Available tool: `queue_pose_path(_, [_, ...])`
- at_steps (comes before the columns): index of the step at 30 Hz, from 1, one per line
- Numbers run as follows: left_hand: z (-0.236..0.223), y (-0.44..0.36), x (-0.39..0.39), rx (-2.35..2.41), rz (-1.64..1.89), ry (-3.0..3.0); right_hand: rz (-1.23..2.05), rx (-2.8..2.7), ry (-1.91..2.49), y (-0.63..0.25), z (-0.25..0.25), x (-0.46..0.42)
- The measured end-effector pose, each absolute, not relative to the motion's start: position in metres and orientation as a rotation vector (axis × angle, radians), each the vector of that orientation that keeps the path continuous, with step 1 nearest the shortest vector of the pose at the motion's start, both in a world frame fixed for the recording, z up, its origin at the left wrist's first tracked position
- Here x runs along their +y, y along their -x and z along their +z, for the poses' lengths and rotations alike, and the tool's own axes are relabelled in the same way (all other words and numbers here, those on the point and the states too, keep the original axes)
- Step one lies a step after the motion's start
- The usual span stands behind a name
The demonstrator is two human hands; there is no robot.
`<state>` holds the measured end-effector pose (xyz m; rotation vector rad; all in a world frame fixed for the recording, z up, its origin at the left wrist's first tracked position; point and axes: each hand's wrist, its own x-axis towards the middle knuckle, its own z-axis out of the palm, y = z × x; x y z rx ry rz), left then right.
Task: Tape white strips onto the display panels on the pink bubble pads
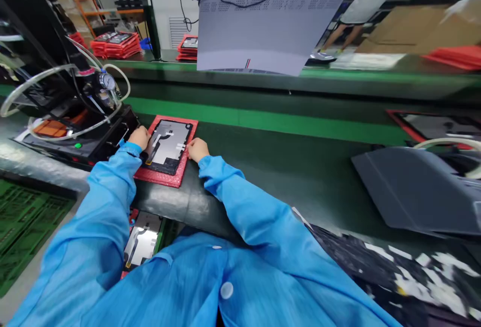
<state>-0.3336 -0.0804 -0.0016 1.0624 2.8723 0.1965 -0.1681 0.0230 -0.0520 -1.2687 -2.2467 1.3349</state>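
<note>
A flat display panel (165, 146) with a silver back, a black border and a dark flex cable lies on a red bubble-wrap sheet (173, 181). This sheet rests on the dark green bench mat near the front edge. My left hand (140, 137) has its fingers curled in at the panel's left edge, beside a black machine. Across from it, my right hand (198, 149) pinches at the panel's right edge. The fingertips of both hands are partly hidden.
The black machine (75, 136) with hoses and a gauge (107, 81) stands left. A monitor (263, 26) hangs ahead. Stacked red-wrapped panels (116, 45) sit on the back shelf. A dark grey board (417, 189) lies right. Another panel (142, 239) sits below the bench edge.
</note>
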Motion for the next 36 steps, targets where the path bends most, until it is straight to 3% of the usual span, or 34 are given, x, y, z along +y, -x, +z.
queue_pose_path(6, [-0.022,0.341,-0.09,2.866,0.195,-0.941,1.415,-2.375,1.279,0.165,-0.052,0.025])
queue_pose_path(14, [-0.013,0.338,-0.095,2.876,0.15,-0.86,1.373,-2.417,1.225,0.161,-0.042,0.02])
queue_pose_path(17, [-0.001,0.316,-0.097,2.969,0.088,-0.86,1.402,-2.449,1.194,0.126,-0.033,0.018])
queue_pose_path(20, [0.016,0.261,-0.089,3.085,0.026,-1.238,1.513,-2.391,1.064,0.058,-0.021,0.016])
queue_pose_path(24, [0.029,0.158,-0.061,2.574,0.044,-2.05,1.552,-1.875,1.066,-0.065,-0.009,0.014])
queue_pose_path(29, [0.008,0.056,-0.009,1.995,-0.228,-2.25,0.721,-0.874,1.553,-0.22,-0.022,0.01])
queue_pose_path(31, [-0.008,0.036,0.018,1.921,-0.229,-2.258,0.554,-0.639,1.628,-0.259,-0.03,0.011])
queue_pose_path(36, [-0.036,0.028,0.066,1.974,0.044,-2.156,0.739,-0.452,1.565,-0.285,-0.031,0.03])
